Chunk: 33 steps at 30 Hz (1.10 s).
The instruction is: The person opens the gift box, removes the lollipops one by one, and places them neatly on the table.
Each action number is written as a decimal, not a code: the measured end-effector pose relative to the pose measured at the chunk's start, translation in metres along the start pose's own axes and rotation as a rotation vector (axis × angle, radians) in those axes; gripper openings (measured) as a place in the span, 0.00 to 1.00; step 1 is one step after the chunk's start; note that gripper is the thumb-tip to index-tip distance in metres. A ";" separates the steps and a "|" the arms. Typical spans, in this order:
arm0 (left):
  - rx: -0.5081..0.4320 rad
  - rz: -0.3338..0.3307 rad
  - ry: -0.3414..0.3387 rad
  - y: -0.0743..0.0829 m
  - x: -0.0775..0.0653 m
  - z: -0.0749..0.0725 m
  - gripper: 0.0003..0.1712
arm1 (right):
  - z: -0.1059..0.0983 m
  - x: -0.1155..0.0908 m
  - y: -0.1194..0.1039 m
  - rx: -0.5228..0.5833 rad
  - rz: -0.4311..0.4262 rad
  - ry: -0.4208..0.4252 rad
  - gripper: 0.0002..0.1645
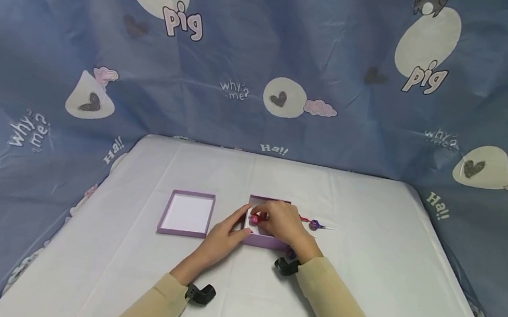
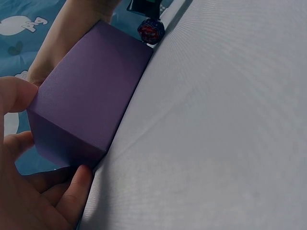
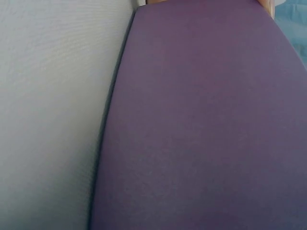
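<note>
A shallow purple box (image 1: 265, 242) with a white inside stands on the white table. My left hand (image 1: 223, 234) holds its left front corner, the thumb over the front rim and the fingers along the left side. Inside the box, my right hand (image 1: 282, 220) pinches a pink-red lollipop (image 1: 254, 219) at the left; the palm hides much of the interior. The left wrist view shows the box's front wall (image 2: 91, 86) with thumb and fingers at its corner. That same wall (image 3: 201, 115) fills most of the right wrist view, where the right fingers are out of sight.
A purple lid (image 1: 184, 234) lies left of the box, white inside up. Right of the box lies a dark purple lollipop (image 1: 314, 225) with a white stick, next to something red. Another dark-wrapped lollipop (image 2: 151, 31) is near the box's right front corner, below my right wrist.
</note>
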<state>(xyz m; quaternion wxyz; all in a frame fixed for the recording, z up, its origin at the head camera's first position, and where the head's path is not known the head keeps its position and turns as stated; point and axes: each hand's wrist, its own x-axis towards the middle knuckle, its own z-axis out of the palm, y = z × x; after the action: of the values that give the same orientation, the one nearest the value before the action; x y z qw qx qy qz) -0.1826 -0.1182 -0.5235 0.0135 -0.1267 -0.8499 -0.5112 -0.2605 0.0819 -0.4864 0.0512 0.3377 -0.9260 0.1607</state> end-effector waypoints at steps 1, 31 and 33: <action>-0.004 0.002 0.002 -0.001 0.000 0.000 0.38 | 0.000 0.000 0.000 -0.001 -0.001 0.000 0.17; -0.032 0.012 -0.007 -0.002 0.000 0.001 0.38 | -0.047 -0.008 -0.008 0.036 -0.083 0.085 0.17; -0.035 0.015 -0.013 -0.001 0.001 0.001 0.38 | -0.051 -0.009 -0.007 0.036 -0.079 0.087 0.18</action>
<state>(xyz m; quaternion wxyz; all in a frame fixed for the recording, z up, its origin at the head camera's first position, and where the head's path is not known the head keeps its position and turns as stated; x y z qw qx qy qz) -0.1836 -0.1176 -0.5251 0.0097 -0.1366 -0.8399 -0.5251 -0.2495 0.0996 -0.4389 0.0918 0.3677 -0.9057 0.1897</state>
